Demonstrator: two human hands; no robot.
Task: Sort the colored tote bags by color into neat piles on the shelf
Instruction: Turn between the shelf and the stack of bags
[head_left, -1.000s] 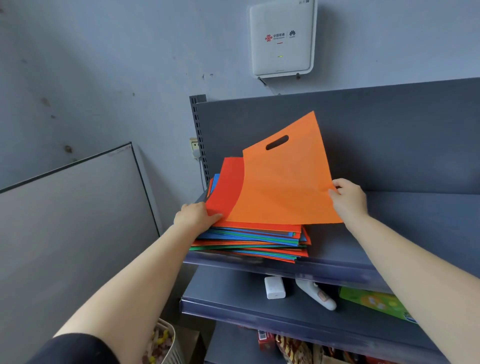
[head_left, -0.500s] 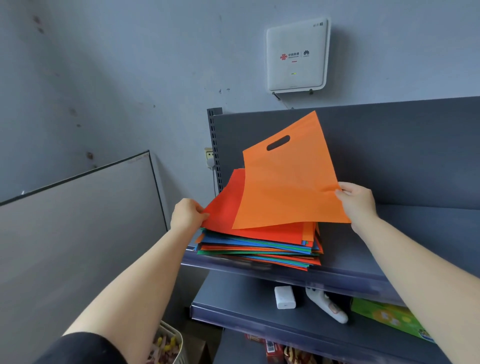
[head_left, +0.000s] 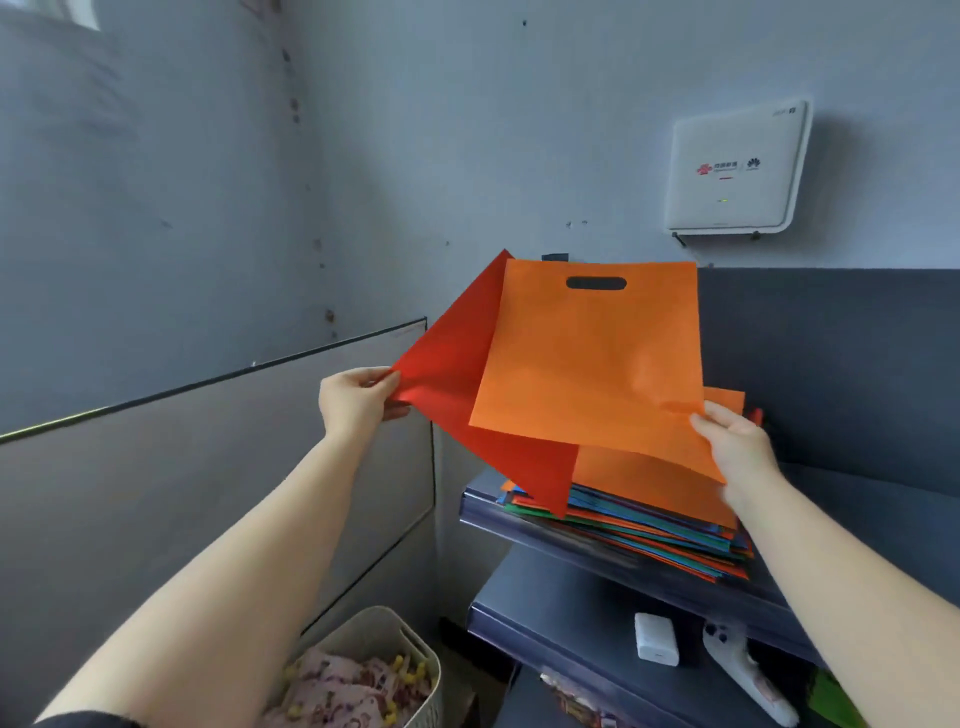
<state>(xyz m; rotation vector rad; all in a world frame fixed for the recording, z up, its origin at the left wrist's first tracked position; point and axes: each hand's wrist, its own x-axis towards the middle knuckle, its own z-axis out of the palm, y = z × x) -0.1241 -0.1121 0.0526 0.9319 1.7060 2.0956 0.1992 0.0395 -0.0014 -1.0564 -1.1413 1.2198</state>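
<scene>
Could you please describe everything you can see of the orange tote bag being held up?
The orange tote bag is a flat rectangle of matte, non-woven-looking fabric with a die-cut slot handle near its top edge. It is held roughly upright above the mixed stack, overlapping the red bag. The right hand pinches its lower right corner, where it creases slightly.

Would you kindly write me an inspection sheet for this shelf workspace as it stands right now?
Surface: dark shelf, upper tier holds the stack; no sorted piles visible.
Job's things: orange tote bag and red tote bag lifted above the mixed stack.
Clutter: white box and white device on the lower tier.
Hands: left hand pinches the red bag's corner; right hand grips the orange bag's corner.
Cables: nothing seen.
Surroundings: wall-mounted router, basket on the floor, grey panel.
</scene>
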